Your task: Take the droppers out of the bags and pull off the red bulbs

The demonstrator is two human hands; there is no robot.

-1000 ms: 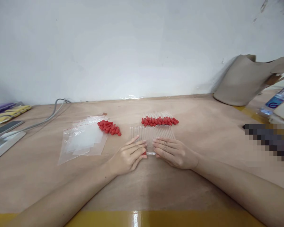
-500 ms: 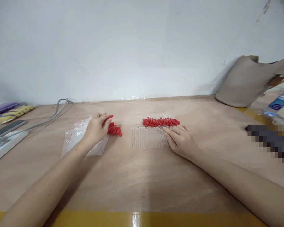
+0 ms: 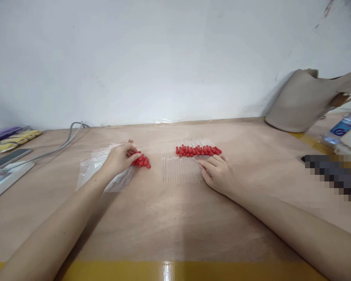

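My left hand (image 3: 122, 158) is closed in a pinch at a small pile of red rubber bulbs (image 3: 145, 161), with fingertips on a red bulb at the pile's left side. The pile lies at the right edge of a clear plastic zip bag (image 3: 86, 171). My right hand (image 3: 218, 171) has thumb and fingertips together at the upper right end of a row of thin clear glass tubes (image 3: 179, 170), pinching a tube that is partly hidden. Just beyond lies a second row of glass tubes (image 3: 197, 143), with red bulbs (image 3: 197, 150) on their near ends.
A beige bag (image 3: 298, 101) stands at the back right near a water bottle (image 3: 343, 125). A blurred-out dark object (image 3: 333, 175) lies at right. At left are a power strip (image 3: 8, 181) with grey cable (image 3: 55, 151), a phone (image 3: 10, 159) and yellow packaging (image 3: 16, 142).
My left hand has lowered a little, from holding a red bulb above the pile to touching the pile. My right hand has shifted slightly left at the tubes.
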